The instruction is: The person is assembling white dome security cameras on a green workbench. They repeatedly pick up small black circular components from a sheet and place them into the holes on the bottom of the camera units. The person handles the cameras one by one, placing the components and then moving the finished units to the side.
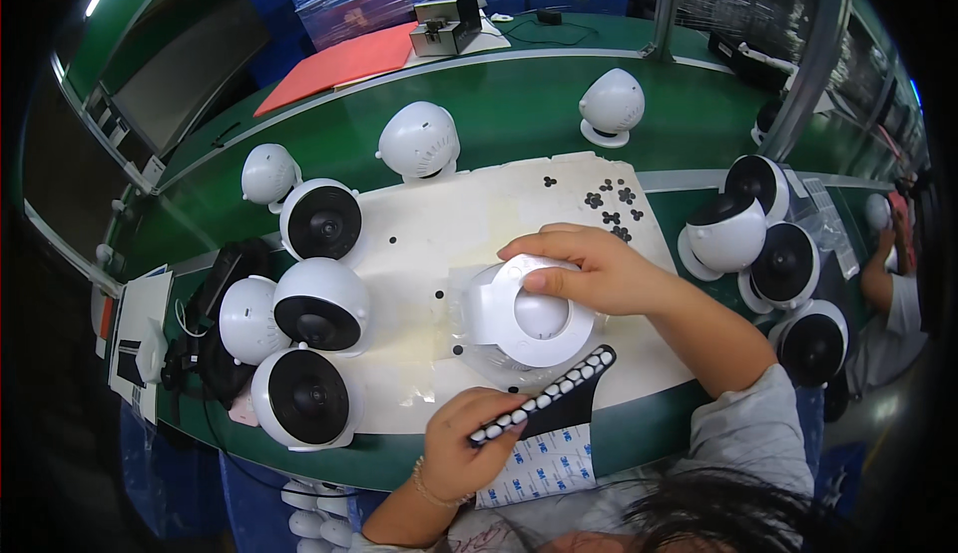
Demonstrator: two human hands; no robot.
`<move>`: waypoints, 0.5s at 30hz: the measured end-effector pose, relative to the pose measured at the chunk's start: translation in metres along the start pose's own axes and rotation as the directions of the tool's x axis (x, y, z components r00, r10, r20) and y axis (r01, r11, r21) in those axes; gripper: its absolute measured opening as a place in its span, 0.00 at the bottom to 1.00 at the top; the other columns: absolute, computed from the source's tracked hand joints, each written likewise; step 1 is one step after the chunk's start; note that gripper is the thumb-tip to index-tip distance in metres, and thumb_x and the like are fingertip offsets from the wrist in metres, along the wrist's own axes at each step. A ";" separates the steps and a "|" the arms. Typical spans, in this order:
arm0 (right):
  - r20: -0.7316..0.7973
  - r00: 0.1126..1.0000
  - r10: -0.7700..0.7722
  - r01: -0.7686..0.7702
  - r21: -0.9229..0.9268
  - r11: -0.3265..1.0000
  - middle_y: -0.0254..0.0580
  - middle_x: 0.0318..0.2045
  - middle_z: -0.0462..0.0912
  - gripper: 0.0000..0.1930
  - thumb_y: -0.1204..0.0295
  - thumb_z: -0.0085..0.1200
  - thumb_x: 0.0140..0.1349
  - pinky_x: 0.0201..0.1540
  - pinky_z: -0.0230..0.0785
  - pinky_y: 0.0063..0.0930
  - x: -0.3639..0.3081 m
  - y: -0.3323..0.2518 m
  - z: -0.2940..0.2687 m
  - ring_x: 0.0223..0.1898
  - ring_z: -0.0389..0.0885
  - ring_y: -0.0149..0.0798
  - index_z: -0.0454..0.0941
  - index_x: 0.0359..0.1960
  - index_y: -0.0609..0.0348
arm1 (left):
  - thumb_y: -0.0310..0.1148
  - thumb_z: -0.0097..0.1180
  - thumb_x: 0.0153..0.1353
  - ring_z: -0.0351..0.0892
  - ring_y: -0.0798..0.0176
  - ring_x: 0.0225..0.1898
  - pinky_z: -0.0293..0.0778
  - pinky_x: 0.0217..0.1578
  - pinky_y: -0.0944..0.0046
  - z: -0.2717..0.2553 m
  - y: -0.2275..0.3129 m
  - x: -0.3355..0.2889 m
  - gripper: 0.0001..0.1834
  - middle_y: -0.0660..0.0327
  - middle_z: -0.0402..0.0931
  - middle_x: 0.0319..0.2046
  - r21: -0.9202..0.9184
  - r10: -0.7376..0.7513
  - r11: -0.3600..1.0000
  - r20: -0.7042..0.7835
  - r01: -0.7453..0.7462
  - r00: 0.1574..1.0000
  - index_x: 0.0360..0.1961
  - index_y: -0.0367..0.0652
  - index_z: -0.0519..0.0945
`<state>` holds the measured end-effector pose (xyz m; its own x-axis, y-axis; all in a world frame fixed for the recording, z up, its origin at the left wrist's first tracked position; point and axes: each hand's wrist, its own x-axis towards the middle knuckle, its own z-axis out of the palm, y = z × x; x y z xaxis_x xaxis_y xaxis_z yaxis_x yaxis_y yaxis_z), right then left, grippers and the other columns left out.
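My right hand [597,269] is closed over a white round security camera [499,325], which lies with its ring-shaped base facing up. The thumb rests inside the ring and the fingers grip its far edge. Lower down, my left hand [467,445] pinches a narrow black strip [555,389] lined with white oval pads. The strip slants up toward the camera's near side. Under it lie a black sheet [577,405] and a white backing sheet with blue print [544,468]. The camera rests on clear plastic over pale paper [399,393].
Several white cameras with black fronts stand at the left [309,396] and right [783,264]. Others stand along the back, one at the middle [419,141]. Small black pads [611,218] cluster on the paper's far right. Behind are a pink sheet [339,66] and a metal box [446,26].
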<state>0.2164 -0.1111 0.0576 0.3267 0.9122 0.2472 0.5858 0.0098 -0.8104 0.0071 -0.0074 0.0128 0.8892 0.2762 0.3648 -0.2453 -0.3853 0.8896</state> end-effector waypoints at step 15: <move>-0.102 0.923 -0.371 0.356 -0.138 0.924 0.36 0.30 0.76 0.18 0.72 0.61 0.45 0.34 0.64 0.32 -0.060 -0.010 0.019 0.30 0.73 0.42 0.73 0.40 0.54 | 0.27 0.63 0.46 0.69 0.69 0.21 0.66 0.24 0.71 0.010 -0.009 -0.014 0.11 0.58 0.73 0.19 -0.260 -0.228 0.956 -0.382 0.132 0.896 0.23 0.30 0.74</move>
<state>0.1765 -0.1581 0.0405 0.1601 0.7966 0.5829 0.7600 0.2774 -0.5878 0.0011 -0.0162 -0.0032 0.7050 0.6712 0.2290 -0.2173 -0.1029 0.9707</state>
